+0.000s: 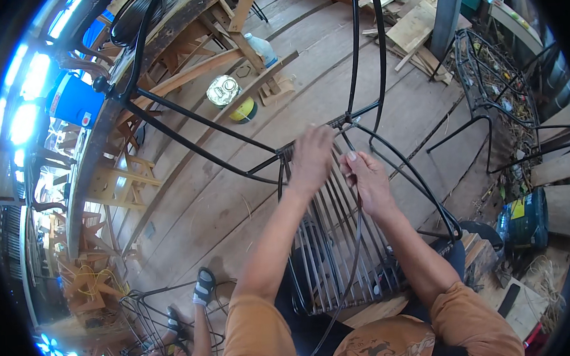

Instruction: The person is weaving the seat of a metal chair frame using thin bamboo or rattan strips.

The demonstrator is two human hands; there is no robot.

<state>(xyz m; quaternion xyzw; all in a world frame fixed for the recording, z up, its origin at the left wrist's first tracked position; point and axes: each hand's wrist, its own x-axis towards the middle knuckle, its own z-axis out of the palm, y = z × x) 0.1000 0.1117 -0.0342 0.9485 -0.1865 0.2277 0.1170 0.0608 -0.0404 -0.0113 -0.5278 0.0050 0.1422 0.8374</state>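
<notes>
Left hand (311,159) grips the black metal chair frame (359,120) at its strung seat; right hand (368,182) beside it pinches a dark strand (352,264) (trailing below) — plank floor (222,200) beneath, timber workshop around

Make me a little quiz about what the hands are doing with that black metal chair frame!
1. True or false: the left hand rests on the black metal chair frame.
2. What does the right hand pinch? A) dark weaving strand B) hammer C) paintbrush
3. What colour are the person's sleeves?

Key: 1 true; 2 A; 3 orange.
</notes>
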